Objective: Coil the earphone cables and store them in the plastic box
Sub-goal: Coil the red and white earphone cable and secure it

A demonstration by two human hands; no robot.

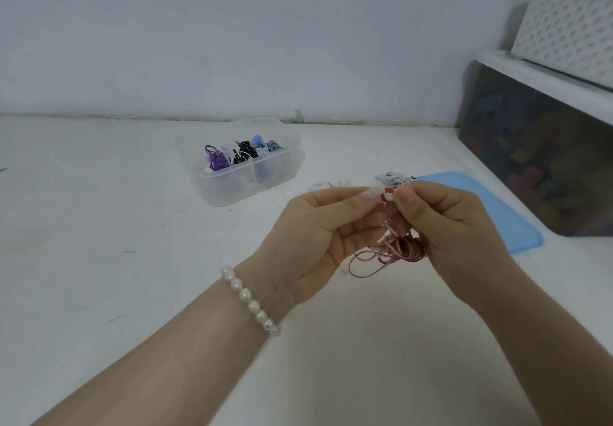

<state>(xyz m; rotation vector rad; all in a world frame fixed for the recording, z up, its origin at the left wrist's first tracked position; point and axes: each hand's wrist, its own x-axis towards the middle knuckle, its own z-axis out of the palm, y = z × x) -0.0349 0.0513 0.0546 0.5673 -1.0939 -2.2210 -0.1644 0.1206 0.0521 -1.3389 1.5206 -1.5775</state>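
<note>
Currently a small red-and-white earbud [387,194] is pinched between the fingertips of the left hand [318,240] and the right hand [451,226], both grips closed on it above the white surface [99,260]. Its pink cable [391,250], half-coiled, is left hanging below the palms, long axis roughly vertical (probably so the bud anchors the winding). The clear plastic box [238,163], well apart at the left rear, already holds coiled sets.

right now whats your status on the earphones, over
Left hand and right hand both pinching pink earphone cable, half coiled. Plastic box open, holds coiled sets. More earphones wait on table. Nothing in the way.
</note>
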